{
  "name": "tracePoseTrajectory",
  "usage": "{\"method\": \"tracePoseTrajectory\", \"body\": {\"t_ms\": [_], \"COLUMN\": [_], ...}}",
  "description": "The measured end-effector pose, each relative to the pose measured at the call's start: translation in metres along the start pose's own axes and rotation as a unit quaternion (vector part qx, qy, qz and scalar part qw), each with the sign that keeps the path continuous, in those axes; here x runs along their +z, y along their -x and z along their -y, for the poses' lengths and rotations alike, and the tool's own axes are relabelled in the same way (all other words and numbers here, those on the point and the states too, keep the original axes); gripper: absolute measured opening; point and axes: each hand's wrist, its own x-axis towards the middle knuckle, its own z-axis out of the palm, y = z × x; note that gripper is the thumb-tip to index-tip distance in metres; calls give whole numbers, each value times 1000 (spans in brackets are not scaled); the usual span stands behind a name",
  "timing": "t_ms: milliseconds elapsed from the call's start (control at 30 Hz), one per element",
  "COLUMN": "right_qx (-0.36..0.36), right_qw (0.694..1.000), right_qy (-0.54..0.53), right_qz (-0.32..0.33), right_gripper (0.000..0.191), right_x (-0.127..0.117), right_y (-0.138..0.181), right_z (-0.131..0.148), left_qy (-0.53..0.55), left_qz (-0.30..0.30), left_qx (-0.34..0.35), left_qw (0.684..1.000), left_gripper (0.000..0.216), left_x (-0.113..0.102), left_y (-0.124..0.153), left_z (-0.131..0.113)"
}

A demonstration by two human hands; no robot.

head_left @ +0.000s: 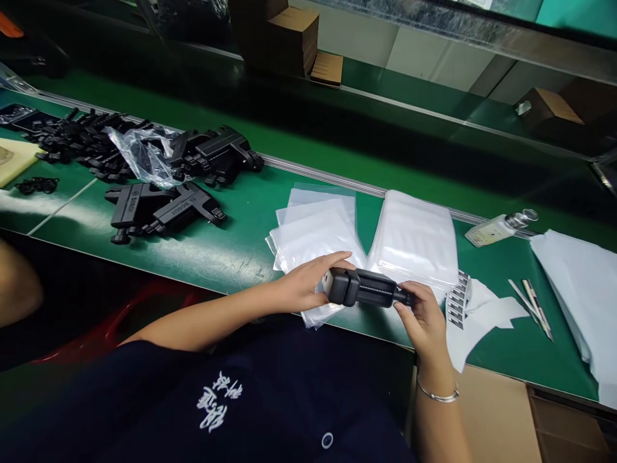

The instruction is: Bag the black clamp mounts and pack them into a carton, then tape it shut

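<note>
Both hands hold a black plastic clamp-like device level above the table's front edge. My left hand is closed round its blocky end, with the thumb and fingers on opposite sides. At the other end, my right hand pinches the narrow, knob-like tip. Beneath and behind the device lie a fanned stack of clear plastic bags and a thicker, neater stack of bags. Two similar black devices marked BOSCH rest farther left on the table.
A heap of black parts with a crumpled plastic bag covers the left back. To the right are a label strip, a pump bottle, pens and white sheets. Cardboard boxes stand on the shelf behind.
</note>
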Motion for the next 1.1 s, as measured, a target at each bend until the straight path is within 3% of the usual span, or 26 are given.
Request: {"method": "tracePoseTrajectory", "body": {"t_ms": [67, 133, 267, 333, 433, 533, 600, 667, 733, 800, 867, 933, 967, 1033, 1100], "right_qx": [-8, -22, -46, -71, -139, -224, -234, -147, 32, 209, 304, 330, 324, 282, 228], "right_qw": [1000, 999, 996, 993, 983, 961, 960, 986, 997, 949, 884, 854, 855, 885, 929], "right_qy": [10, 26, 49, 70, 120, 165, 153, 76, -73, -235, -348, -396, -401, -370, -285], "right_qz": [-23, -43, -60, -57, -30, 7, 7, -4, 0, 30, 65, 67, 52, -6, -54], "right_gripper": [34, 35, 37, 40, 42, 31, 27, 27, 30, 33, 36, 43, 49, 59, 57], "right_x": [6, 10, 11, 7, -1, -3, 1, 7, 15, 23, 28, 31, 32, 35, 39], "right_y": [5, 7, 8, 6, 3, 1, 1, 1, -1, -4, -8, -10, -10, -9, -6], "right_z": [-3, -6, -7, -3, 10, 26, 33, 37, 38, 37, 34, 30, 28, 23, 21], "left_qy": [-99, -171, -190, -140, 23, 216, 257, 211, 134, 75, 44, 39, 50, 106, 189], "left_qz": [7, 5, -3, 6, -6, -56, -82, -102, -102, -78, -51, -76, -108, -183, -229], "left_qx": [119, 185, 201, 155, -19, -186, -222, -212, -169, -117, -85, -102, -124, -176, -218], "left_qw": [988, 968, 961, 978, 1000, 957, 937, 949, 971, 987, 994, 991, 985, 961, 930], "left_gripper": [73, 71, 64, 57, 53, 63, 69, 73, 75, 73, 68, 66, 66, 65, 63], "left_x": [0, 1, 2, 0, -3, -1, 1, 1, -3, -9, -14, -14, -13, -8, -3], "left_y": [-1, -1, -2, -3, -6, -10, -9, -5, 1, 6, 8, 7, 6, 2, -3], "left_z": [1, 4, 6, 3, 1, 4, 7, 7, 5, 3, 1, 1, 3, 9, 16]}}
